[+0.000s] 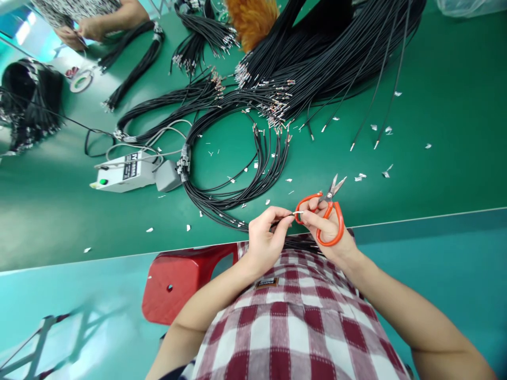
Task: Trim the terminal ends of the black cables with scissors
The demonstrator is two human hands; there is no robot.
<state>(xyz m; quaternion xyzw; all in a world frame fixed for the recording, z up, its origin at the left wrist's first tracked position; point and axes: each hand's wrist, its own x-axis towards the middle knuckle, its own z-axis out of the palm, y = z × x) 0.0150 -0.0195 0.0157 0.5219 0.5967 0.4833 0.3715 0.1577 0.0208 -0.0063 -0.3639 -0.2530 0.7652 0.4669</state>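
My left hand point(264, 237) pinches the end of a thin black wire point(298, 212) with a small metal terminal, just over the near edge of the green table point(435, 158). My right hand point(327, 232) touches the same wire tip with its fingertips and carries orange-handled scissors point(327, 211) looped on its fingers, blades pointing up and away. A coil of black wires point(237, 174) lies on the table straight ahead of both hands.
Large bundles of black wires with metal ends point(317, 58) fill the far middle. A white control box point(122, 171) sits at left. Metal scraps point(372, 171) dot the table. A red stool point(178, 279) is below me. Another person's hands point(85, 29) work at far left.
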